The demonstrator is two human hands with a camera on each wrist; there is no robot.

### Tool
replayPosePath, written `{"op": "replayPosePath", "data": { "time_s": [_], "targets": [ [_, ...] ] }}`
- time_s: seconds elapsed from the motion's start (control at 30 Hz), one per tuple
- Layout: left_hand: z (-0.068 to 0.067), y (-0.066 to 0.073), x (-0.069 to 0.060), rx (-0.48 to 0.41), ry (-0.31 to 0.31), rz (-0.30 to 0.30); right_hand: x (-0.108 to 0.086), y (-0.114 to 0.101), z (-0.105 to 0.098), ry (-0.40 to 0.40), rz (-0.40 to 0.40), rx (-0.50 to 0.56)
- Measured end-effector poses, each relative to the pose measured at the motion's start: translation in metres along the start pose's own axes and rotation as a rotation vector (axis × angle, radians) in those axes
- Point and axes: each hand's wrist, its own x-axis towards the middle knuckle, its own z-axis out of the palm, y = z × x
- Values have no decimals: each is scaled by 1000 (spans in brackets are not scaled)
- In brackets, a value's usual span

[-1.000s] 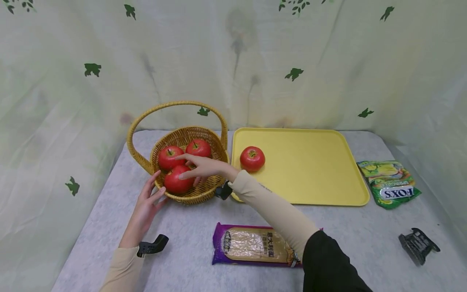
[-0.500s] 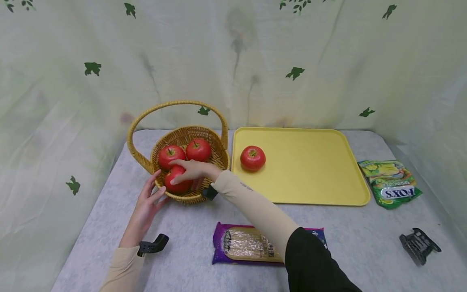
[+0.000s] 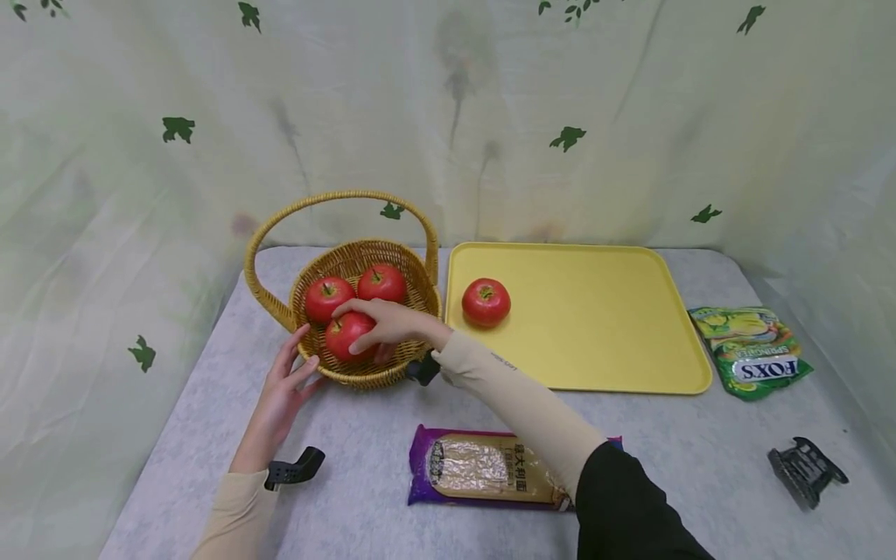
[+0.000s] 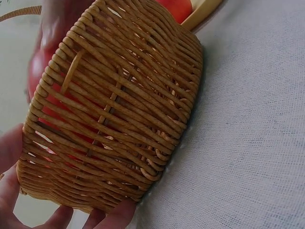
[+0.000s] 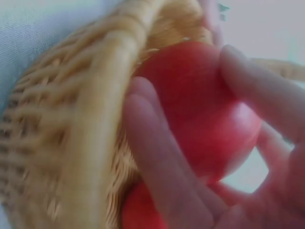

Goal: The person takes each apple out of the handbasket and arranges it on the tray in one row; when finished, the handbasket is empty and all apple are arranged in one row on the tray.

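Observation:
Three red apples are in the wicker basket (image 3: pixel 371 381) on the left. My right hand (image 3: pixel 395 325) grips the nearest apple (image 3: pixel 343 334) inside it, thumb and fingers around the fruit; the right wrist view shows this apple (image 5: pixel 190 105) between them, close to the rim. Behind it lie the other two, one at the left (image 3: pixel 327 299) and one at the back (image 3: pixel 382 281). My left hand (image 3: pixel 278 397) holds the basket's near left side, and in the left wrist view its fingertips (image 4: pixel 116 214) curl against the woven wall (image 4: pixel 114 109).
Right of the basket is a yellow tray (image 3: pixel 581 319) with one apple (image 3: pixel 486 302) at its left. A purple noodle packet (image 3: pixel 483 469) lies in front, partly under my right sleeve. At the right are a green FOX'S bag (image 3: pixel 752 350) and a small black object (image 3: pixel 807 470).
My right hand has closed round the nearest apple, and both have shifted slightly right and up compared with half a second ago. The left hand stays on the basket.

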Motion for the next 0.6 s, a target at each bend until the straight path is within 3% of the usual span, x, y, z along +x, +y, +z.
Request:
{"op": "replayPosePath", "data": {
  "time_s": [0.13, 0.33, 0.6],
  "targets": [
    [1, 1, 0, -10, -1, 2, -22, 8, -18, 1, -81, 149],
    [1, 0, -1, -7, -2, 14, -61, 19, -46, 49, -194, 272],
    [0, -1, -2, -4, -16, 29, -108, 31, -78, 223, -219, 251]
  ]
}}
